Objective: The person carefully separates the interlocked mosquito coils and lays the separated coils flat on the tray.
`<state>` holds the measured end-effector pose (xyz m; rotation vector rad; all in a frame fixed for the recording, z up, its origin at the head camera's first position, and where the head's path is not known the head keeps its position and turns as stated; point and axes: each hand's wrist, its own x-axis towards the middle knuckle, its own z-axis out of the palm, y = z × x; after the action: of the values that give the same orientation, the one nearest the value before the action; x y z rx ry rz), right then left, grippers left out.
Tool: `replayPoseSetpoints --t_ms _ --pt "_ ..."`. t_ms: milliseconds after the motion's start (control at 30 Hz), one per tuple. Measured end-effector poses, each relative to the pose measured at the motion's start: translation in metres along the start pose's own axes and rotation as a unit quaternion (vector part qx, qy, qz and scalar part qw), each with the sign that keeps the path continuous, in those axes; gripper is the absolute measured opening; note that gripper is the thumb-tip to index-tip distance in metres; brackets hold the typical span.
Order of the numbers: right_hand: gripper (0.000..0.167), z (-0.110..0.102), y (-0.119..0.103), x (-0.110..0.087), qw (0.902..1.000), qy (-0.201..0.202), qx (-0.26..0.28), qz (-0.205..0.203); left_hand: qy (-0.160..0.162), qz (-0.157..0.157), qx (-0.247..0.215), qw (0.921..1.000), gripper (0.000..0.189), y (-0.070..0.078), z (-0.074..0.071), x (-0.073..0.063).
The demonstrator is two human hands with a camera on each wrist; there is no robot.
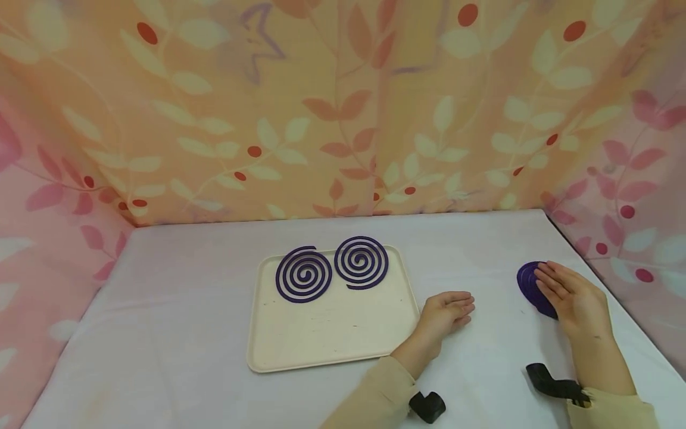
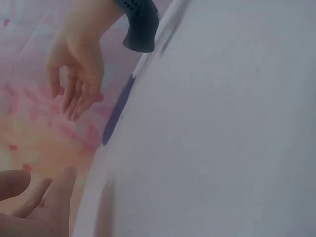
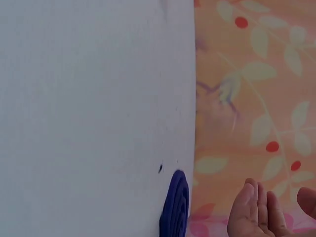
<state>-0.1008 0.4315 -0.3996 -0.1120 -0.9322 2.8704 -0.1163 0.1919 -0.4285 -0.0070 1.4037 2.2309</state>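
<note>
Two purple spiral mosquito coils lie at the far side of a cream tray in the head view: the left coil (image 1: 303, 274) and the right coil (image 1: 361, 263), both reaching over its back edge. More coils form a compact purple stack (image 1: 530, 286) on the cloth at the right. My right hand (image 1: 576, 298) hovers over that stack and hides part of it; in the right wrist view a gap separates its fingers from the stack (image 3: 176, 207). My left hand (image 1: 446, 311) is just right of the tray, fingers loosely extended, holding nothing.
The cream tray (image 1: 321, 339) sits mid-table on a white cloth (image 1: 171, 322). Floral curtains (image 1: 225, 119) hang behind and at both sides. Black wrist-worn devices (image 1: 429, 407) stick out near both sleeves. The table's right edge runs close beside the stack.
</note>
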Motion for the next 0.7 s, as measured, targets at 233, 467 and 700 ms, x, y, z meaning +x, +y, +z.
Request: replayPoseSetpoints --t_ms 233,467,700 --pt "0.035 -0.024 -0.027 -0.003 0.9991 0.005 -0.042 0.001 0.020 -0.026 0.011 0.9994 0.023 -0.019 0.036 0.020" --pt "0.037 -0.048 -0.049 -0.016 0.9968 0.054 -0.058 0.011 -0.003 -0.046 -0.014 0.9988 0.027 -0.033 0.062 0.038" --pt "0.034 -0.063 -0.058 -0.021 0.9921 0.095 -0.080 0.016 -0.035 -0.051 -0.060 0.9962 0.034 -0.042 0.068 0.055"
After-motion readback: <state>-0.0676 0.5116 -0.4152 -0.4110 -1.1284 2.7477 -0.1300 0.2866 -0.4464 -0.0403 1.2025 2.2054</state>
